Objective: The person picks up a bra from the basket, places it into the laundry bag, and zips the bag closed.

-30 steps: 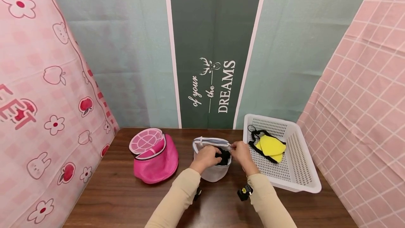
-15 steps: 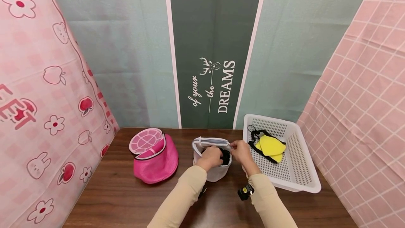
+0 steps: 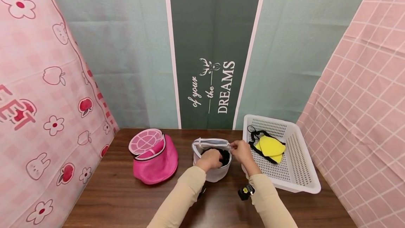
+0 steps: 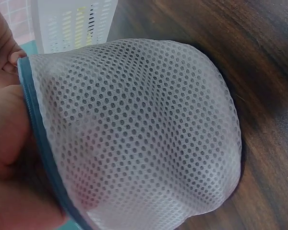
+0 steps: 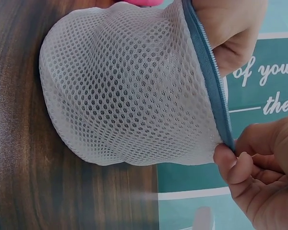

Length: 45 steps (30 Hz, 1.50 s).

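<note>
The white bag [image 3: 216,176] stands on the table [image 3: 104,200] between the pink bag [image 3: 155,168] on the left and the basket [image 3: 300,164] on the right, its mouth facing up and unzipped. The person's left hand [image 3: 211,159] is down inside it, over a black item [image 3: 225,156] that lies within the rim. Its fingertips are hidden, so whether they grasp the item or merely press on it cannot be told. The right hand [image 3: 242,151] pinches the bag's right edge, thumb and finger meeting at the end of the zip [image 5: 212,81].

Packing looks partly done: the black item is already in the white bag, though perhaps not settled, and the zip is not yet drawn round. The yellow-and-black item [image 3: 272,147] lies in the basket, outside both bags. The pink bag's lid is up too, so closing it also seems left; its contents cannot be made out.
</note>
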Each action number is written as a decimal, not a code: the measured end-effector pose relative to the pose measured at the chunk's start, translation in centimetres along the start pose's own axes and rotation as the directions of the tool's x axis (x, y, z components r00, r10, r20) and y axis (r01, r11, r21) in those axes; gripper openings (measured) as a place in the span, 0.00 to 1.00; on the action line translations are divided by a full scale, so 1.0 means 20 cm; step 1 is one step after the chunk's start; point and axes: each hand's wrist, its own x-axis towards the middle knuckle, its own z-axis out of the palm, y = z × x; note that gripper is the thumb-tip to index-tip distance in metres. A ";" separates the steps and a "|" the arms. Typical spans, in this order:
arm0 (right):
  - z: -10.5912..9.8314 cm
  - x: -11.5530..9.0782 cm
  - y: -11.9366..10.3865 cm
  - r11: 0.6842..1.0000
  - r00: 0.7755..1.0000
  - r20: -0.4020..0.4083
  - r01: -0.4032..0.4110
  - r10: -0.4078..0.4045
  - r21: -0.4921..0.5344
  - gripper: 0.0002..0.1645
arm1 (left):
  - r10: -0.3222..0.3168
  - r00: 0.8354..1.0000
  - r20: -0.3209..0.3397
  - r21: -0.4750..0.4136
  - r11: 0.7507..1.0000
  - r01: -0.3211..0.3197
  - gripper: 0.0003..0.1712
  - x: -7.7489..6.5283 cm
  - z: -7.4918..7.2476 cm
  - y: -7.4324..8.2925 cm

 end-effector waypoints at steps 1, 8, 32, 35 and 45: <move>0.00 0.00 0.00 1.000 1.000 0.001 -0.002 0.002 0.001 0.09 | 0.004 1.000 -0.009 -0.014 1.000 -0.004 0.05 -0.01 0.00 0.00; 0.02 -0.02 0.01 1.000 1.000 -0.023 0.019 -0.019 -0.009 0.08 | 0.036 0.986 -0.160 -0.082 0.995 -0.050 0.19 -0.08 0.01 -0.02; 0.03 -0.03 0.05 0.997 0.994 -0.086 0.075 -0.073 0.022 0.10 | -0.125 0.782 -0.611 -0.206 0.979 -0.005 0.13 -0.19 0.08 -0.12; 0.03 -0.03 0.05 0.997 0.994 -0.084 0.076 -0.074 0.025 0.10 | -0.230 0.765 -0.601 -0.255 0.963 0.089 0.14 -0.20 0.08 -0.13; 0.03 -0.02 0.06 0.997 0.994 -0.084 0.076 -0.073 0.026 0.10 | -0.535 0.710 -0.458 -0.614 0.768 0.183 0.31 -0.21 0.08 -0.17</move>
